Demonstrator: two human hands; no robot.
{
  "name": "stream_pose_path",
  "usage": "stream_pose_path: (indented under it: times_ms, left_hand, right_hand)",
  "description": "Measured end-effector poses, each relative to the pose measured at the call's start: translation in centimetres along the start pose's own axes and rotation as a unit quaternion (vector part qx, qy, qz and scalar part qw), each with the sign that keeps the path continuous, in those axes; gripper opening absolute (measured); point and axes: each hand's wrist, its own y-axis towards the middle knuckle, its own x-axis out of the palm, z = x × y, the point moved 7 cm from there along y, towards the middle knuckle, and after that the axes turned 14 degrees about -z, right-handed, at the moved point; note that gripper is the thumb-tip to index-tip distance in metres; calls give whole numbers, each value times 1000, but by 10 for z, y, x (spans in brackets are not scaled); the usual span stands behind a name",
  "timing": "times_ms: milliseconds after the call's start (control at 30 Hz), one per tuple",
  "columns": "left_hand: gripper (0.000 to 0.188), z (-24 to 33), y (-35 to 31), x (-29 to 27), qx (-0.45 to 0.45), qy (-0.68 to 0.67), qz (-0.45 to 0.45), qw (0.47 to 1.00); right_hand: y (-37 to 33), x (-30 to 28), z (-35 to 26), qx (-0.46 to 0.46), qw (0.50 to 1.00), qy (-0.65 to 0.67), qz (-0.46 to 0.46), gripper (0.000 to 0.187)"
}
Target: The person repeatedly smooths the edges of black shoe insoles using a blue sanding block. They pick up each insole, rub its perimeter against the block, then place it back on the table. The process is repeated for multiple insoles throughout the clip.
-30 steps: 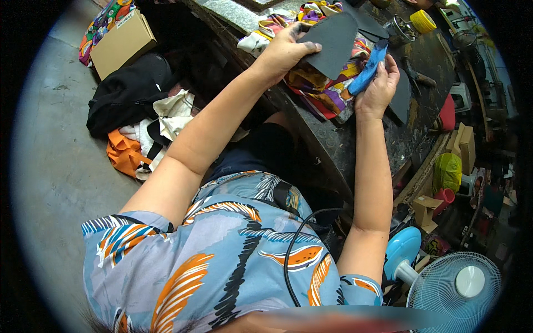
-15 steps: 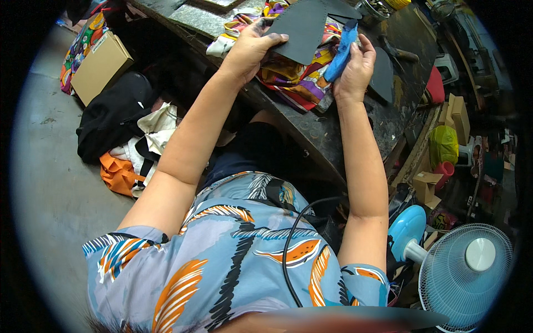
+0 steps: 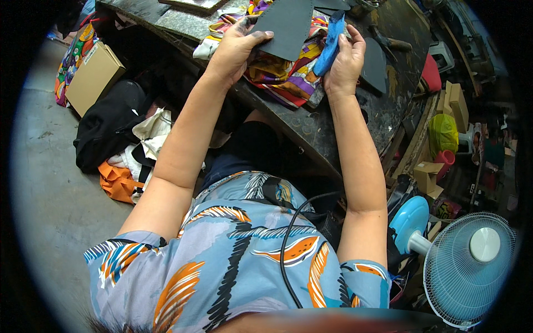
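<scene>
My left hand grips the edge of a dark grey flat sheet piece, thumb on top; dark smudges mark its fingers. A row of small marks runs along the piece's right side. Between the fingers of my right hand is a blue cloth strip, held upright beside the piece. Under both lies a bunched multicoloured patterned cloth at the near edge of the dark workbench. Another dark grey piece rests on the bench just right of my right hand.
A hammer lies farther right on the bench. At right stand a blue-and-white fan, cardboard boxes and a yellow bag. Left, on the floor, are a black bag, an orange cloth and a tan box.
The whole view has shifted slightly, so bench and hands sit a little farther left and up. Both hands keep their holds on the grey piece and the blue cloth strip.
</scene>
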Motion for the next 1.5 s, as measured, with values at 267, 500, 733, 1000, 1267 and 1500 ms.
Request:
stream_pose_path:
  times_ms: [267, 500, 733, 1000, 1267, 1500]
  left_hand:
    - [46, 2, -1, 0, -5, 21, 1, 1000]
    - [55, -1, -2, -3, -11, 29, 10, 999]
    - [54, -2, -1, -5, 1, 30, 4, 1000]
    - [55, -1, -3, -3, -5, 29, 6, 1000]
    - [55, -1, -2, -3, -4, 29, 1, 1000]
    - [52, -2, -1, -5, -5, 17, 3, 1000]
  right_hand:
    - [-2, 2, -3, 6, 1000, -18, -2, 27]
    - [-2, 1, -3, 3, 1000, -30, -2, 27]
    - [-2, 0, -2, 1, 1000, -30, -2, 27]
    - [-3, 2, -4, 0, 999, -35, 3, 26]
    - [-5, 1, -3, 9, 1000, -24, 7, 28]
    - [-4, -1, -1, -6, 1000, -19, 9, 27]
